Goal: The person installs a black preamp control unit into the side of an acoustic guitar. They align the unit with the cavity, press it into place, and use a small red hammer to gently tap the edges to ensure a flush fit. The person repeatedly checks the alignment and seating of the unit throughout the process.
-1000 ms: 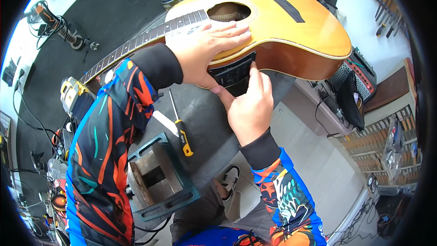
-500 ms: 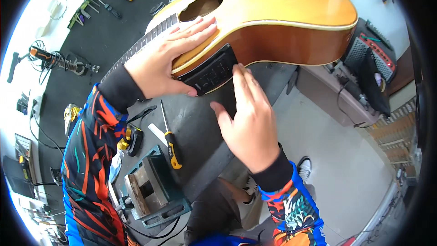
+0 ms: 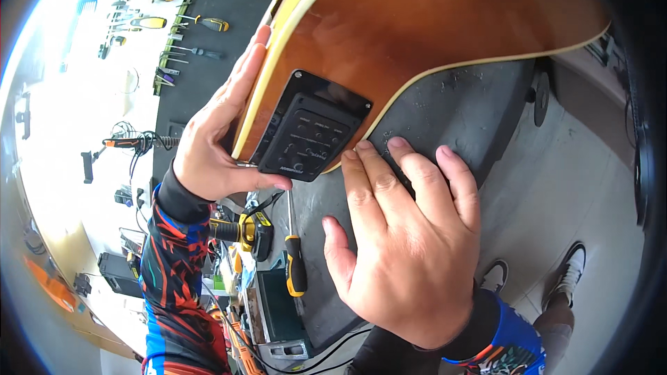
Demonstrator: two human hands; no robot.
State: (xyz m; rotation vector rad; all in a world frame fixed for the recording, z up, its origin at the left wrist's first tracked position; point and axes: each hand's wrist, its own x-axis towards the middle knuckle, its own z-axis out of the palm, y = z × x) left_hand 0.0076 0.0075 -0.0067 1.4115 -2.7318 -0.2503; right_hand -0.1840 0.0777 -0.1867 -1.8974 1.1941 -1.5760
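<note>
An acoustic guitar (image 3: 389, 21) rests on the dark workbench with its brown side turned up toward me. A black preamp panel (image 3: 309, 135) with small knobs is set in that side. My left hand (image 3: 219, 132) grips the body at the left, fingers along the pale top, thumb beside the panel's lower corner. Fingers spread, my right hand (image 3: 410, 236) is at the guitar's near edge, just below the panel. Its fingertips are close to that edge; whether they touch it I cannot tell.
Left of my right hand lie a yellow-and-black screwdriver (image 3: 295, 264) and a yellow-and-black power tool (image 3: 253, 232). A green vise (image 3: 278, 298) stands nearer me. More screwdrivers (image 3: 212, 24) are in a rack at the far left. Cables run along the bench's lower edge.
The guitar has tipped so its side faces up and its top is mostly out of sight. My left hand has shifted to grip its edge. My right hand's fingers have spread.
</note>
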